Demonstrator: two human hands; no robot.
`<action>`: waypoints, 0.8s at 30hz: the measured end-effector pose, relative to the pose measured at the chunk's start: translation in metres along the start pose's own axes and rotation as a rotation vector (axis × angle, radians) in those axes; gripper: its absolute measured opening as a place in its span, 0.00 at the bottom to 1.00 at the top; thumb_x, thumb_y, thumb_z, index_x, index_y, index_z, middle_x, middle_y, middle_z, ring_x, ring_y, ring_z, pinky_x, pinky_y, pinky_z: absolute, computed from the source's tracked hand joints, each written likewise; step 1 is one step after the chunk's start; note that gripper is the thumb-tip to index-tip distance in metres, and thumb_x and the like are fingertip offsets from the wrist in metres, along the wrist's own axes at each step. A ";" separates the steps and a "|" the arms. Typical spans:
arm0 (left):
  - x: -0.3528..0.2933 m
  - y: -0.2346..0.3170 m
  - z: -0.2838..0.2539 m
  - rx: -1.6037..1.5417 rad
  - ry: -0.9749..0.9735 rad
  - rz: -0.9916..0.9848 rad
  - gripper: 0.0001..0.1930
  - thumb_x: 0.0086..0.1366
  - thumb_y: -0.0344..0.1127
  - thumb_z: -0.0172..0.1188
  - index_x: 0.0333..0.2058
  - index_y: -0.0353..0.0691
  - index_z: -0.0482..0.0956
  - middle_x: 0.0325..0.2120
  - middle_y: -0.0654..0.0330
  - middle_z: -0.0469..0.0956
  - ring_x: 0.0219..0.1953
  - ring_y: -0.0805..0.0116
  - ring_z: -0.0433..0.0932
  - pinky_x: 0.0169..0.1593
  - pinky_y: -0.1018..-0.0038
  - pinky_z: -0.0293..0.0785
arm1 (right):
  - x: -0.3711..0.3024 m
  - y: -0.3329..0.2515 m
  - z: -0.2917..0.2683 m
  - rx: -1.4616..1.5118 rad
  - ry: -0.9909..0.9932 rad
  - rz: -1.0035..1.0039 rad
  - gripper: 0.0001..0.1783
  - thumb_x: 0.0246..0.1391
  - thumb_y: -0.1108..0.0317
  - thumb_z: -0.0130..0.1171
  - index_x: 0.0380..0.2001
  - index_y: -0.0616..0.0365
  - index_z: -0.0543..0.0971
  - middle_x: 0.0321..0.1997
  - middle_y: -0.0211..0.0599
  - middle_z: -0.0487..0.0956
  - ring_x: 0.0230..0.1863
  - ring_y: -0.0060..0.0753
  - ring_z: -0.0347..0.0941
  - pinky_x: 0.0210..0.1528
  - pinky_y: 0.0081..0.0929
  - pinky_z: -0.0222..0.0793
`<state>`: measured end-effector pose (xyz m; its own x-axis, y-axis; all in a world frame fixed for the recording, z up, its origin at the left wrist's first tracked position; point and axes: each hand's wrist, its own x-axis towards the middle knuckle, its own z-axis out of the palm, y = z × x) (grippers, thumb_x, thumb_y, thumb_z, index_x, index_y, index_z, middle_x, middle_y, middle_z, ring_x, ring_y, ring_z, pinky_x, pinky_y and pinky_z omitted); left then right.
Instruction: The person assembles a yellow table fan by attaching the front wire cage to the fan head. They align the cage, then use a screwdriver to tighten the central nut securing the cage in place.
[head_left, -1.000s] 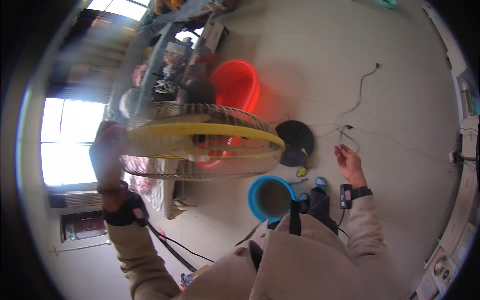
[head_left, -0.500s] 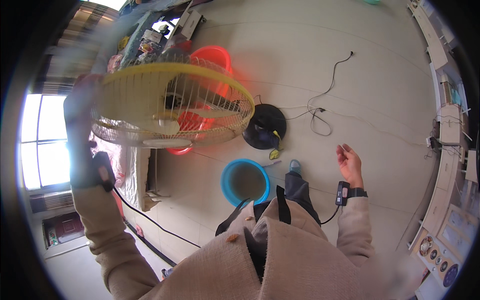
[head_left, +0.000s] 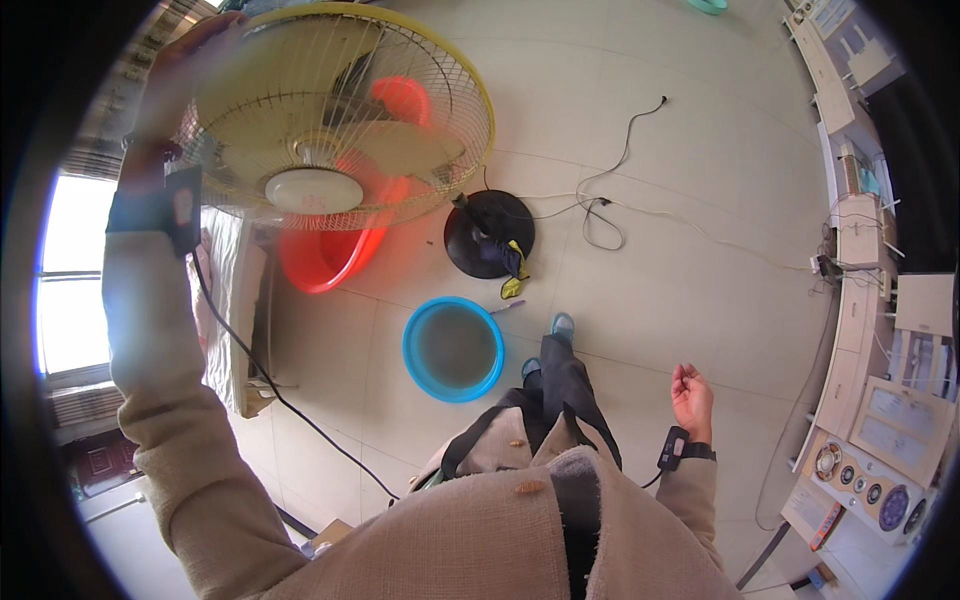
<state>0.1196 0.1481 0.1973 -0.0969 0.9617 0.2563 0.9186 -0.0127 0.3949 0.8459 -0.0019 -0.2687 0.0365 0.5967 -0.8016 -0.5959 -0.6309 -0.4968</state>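
A standing fan (head_left: 315,190) with a yellow-rimmed wire cage and pale blades rises at the upper left, close to me. At the far left of its rim is my left hand (head_left: 195,45), dark and partly blurred, with its fingers closed around the cage edge. Beyond the cage, the round black base (head_left: 465,240) rests on the floor, with a dark and yellow cloth (head_left: 513,265) lying over it. Out to the right, my right hand (head_left: 692,405) hangs above the floor, fingers loosely curled together and nothing visible in them.
A blue basin (head_left: 410,350) of murky water stands before my feet. Red basins (head_left: 340,265) sit behind the fan, partly hidden. A black cord (head_left: 625,150) trails over the floor. White cabinets (head_left: 855,340) line the right side; a covered bed (head_left: 230,310) is at left.
My view has shifted. The fan cage appears higher and shows more of its front, with my left hand still at its rim. My right hand's fingers have curled in more.
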 end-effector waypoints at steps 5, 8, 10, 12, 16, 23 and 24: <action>0.001 0.018 0.011 -0.209 0.033 -0.013 0.15 0.67 0.37 0.59 0.49 0.36 0.80 0.45 0.66 0.78 0.43 0.78 0.75 0.47 0.81 0.71 | -0.006 -0.008 0.011 -0.042 -0.032 -0.038 0.16 0.52 0.86 0.41 0.40 0.60 0.74 0.41 0.38 0.77 0.39 0.27 0.75 0.33 0.17 0.71; -0.002 0.032 0.012 0.116 0.049 0.109 0.14 0.66 0.35 0.60 0.48 0.35 0.80 0.41 0.67 0.77 0.42 0.80 0.74 0.45 0.83 0.70 | 0.003 -0.016 0.063 -0.145 -0.194 -0.043 0.13 0.54 0.81 0.42 0.37 0.57 0.75 0.33 0.33 0.75 0.31 0.23 0.70 0.28 0.16 0.64; -0.003 0.039 0.013 -0.014 0.017 0.118 0.13 0.65 0.35 0.60 0.46 0.35 0.81 0.38 0.67 0.78 0.40 0.79 0.75 0.45 0.82 0.71 | 0.012 -0.019 0.117 -0.248 -0.300 -0.055 0.09 0.58 0.74 0.44 0.37 0.57 0.75 0.28 0.30 0.73 0.26 0.20 0.65 0.24 0.15 0.58; -0.005 0.046 0.014 -0.101 -0.004 0.163 0.13 0.64 0.35 0.61 0.45 0.36 0.81 0.36 0.67 0.77 0.39 0.79 0.76 0.44 0.81 0.71 | 0.023 -0.025 0.179 -0.355 -0.494 -0.006 0.07 0.61 0.70 0.47 0.36 0.59 0.75 0.25 0.27 0.72 0.24 0.17 0.63 0.22 0.15 0.57; -0.011 0.059 0.018 -0.141 -0.002 0.101 0.11 0.62 0.31 0.62 0.43 0.35 0.82 0.38 0.68 0.76 0.40 0.80 0.74 0.44 0.82 0.70 | 0.039 -0.029 0.321 -0.708 -0.788 -0.085 0.11 0.65 0.62 0.52 0.40 0.58 0.78 0.24 0.22 0.70 0.24 0.13 0.60 0.22 0.13 0.54; -0.050 0.083 0.022 -0.061 0.066 0.041 0.10 0.57 0.28 0.62 0.39 0.35 0.82 0.35 0.64 0.75 0.37 0.74 0.75 0.42 0.78 0.71 | 0.068 -0.013 0.521 -1.144 -1.242 -0.721 0.19 0.60 0.61 0.59 0.52 0.59 0.77 0.42 0.34 0.81 0.44 0.22 0.74 0.46 0.24 0.71; -0.057 0.087 0.023 -0.056 0.083 0.037 0.10 0.56 0.26 0.62 0.38 0.34 0.82 0.35 0.64 0.75 0.37 0.75 0.75 0.41 0.78 0.72 | 0.072 -0.006 0.542 -1.031 -1.362 -0.682 0.22 0.58 0.61 0.61 0.54 0.57 0.76 0.38 0.32 0.81 0.40 0.22 0.74 0.45 0.25 0.71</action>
<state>0.2135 0.0981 0.1968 -0.0965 0.9344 0.3429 0.8996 -0.0655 0.4317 0.4179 0.3138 -0.1431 -0.8789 0.4575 0.1353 -0.0681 0.1604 -0.9847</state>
